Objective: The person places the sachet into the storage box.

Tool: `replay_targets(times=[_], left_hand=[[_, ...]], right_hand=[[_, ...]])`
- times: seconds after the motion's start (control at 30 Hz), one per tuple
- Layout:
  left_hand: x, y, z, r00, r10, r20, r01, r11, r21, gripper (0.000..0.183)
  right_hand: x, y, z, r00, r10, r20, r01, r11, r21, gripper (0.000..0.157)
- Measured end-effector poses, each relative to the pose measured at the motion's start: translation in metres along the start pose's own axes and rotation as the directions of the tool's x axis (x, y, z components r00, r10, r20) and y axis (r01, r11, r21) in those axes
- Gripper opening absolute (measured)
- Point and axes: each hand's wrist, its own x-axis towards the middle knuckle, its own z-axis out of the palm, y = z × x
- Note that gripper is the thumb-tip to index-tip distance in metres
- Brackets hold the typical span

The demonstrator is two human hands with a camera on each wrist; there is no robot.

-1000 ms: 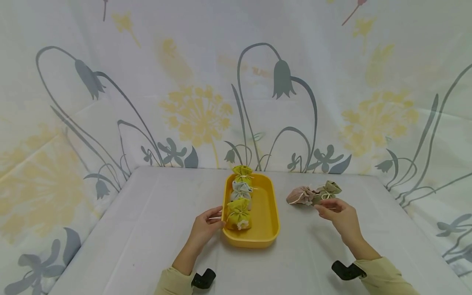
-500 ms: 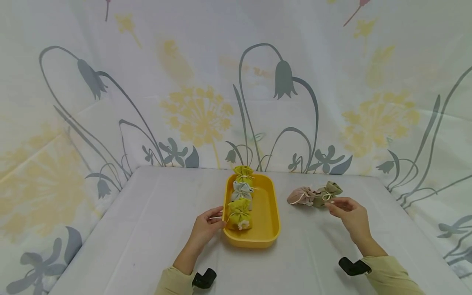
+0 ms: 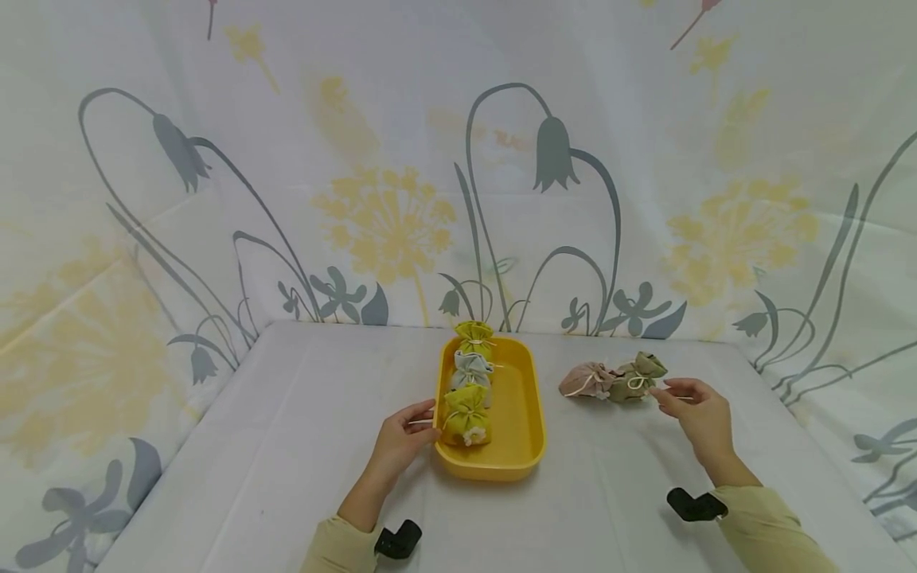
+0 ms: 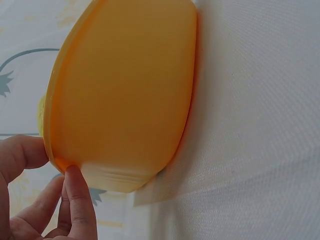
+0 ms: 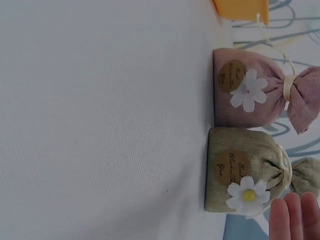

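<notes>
My left hand (image 3: pixel 401 439) grips the left rim of a yellow plastic tray (image 3: pixel 516 469). In the left wrist view its thumb is over the rim and a finger presses the outer wall. Three drawstring sachets line the tray's left side: a lime one (image 3: pixel 466 406) in front, a pale grey one (image 3: pixel 470 368), and a lime one (image 3: pixel 474 337) behind. My right hand (image 3: pixel 700 420) is just right of an olive sachet (image 5: pixel 225 170), fingertips close to its tied neck, fingers fairly straight. Against the olive one stands a dusty-pink sachet (image 5: pixel 240 100); both bear a round label and white flower.
White cloth covers the table (image 3: pixel 286 446), with a flower-printed curtain (image 3: pixel 401 143) rising behind its far edge. Black wrist mounts sit under both sleeves, the left one (image 3: pixel 399 539) and the right one (image 3: pixel 695 504). The pink sachet is right of the tray.
My right hand has drawn back to the right, from in front of the olive sachet to its right edge. The sachets, tray and left hand keep their places.
</notes>
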Motion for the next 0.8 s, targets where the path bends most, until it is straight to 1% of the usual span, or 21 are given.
replay_targets(times=[0.03,0.07,0.17,0.2,0.3,0.37,0.53,0.6,0.8], left_hand=[[0.0,0.0,0.0,1.0,-0.001,-0.003,0.001,1.0,0.001,0.049],[-0.001,0.001,0.0,1.0,0.0,-0.006,0.0,1.0,0.004,0.049],[-0.002,0.002,0.001,1.0,-0.005,-0.012,0.005,1.0,0.006,0.049],[-0.001,0.001,0.001,1.0,-0.007,-0.013,0.007,1.0,0.007,0.049],[-0.001,0.001,0.001,1.0,-0.006,-0.015,0.007,1.0,0.007,0.049],[-0.001,0.001,0.001,1.0,-0.006,-0.013,0.006,1.0,0.005,0.049],[-0.001,0.001,0.001,1.0,0.0,-0.012,0.0,1.0,0.0,0.048],[-0.001,0.001,0.001,1.0,0.001,-0.013,-0.001,1.0,0.0,0.048],[-0.002,0.002,0.001,1.0,-0.003,-0.012,0.003,1.0,-0.003,0.048]], right_hand=[[0.004,0.006,-0.001,1.0,-0.005,-0.005,0.005,1.0,0.008,0.054],[0.006,0.006,-0.002,1.0,-0.001,-0.013,0.001,1.0,0.007,0.053],[0.003,-0.015,-0.002,0.999,0.043,-0.021,-0.043,0.999,0.011,0.049],[0.002,-0.019,-0.001,0.999,0.036,-0.028,-0.035,0.999,0.02,0.047],[-0.004,-0.044,0.001,0.998,0.048,-0.031,-0.048,0.999,0.017,0.043],[-0.003,-0.046,0.001,0.998,0.051,-0.035,-0.05,0.998,0.048,0.041],[-0.002,-0.059,0.003,0.998,0.058,-0.007,-0.058,0.998,-0.008,0.053],[-0.002,-0.064,0.004,0.999,0.049,0.022,-0.047,0.997,-0.058,0.058],[0.002,-0.069,0.006,0.994,0.081,0.072,-0.076,0.994,-0.081,0.06]])
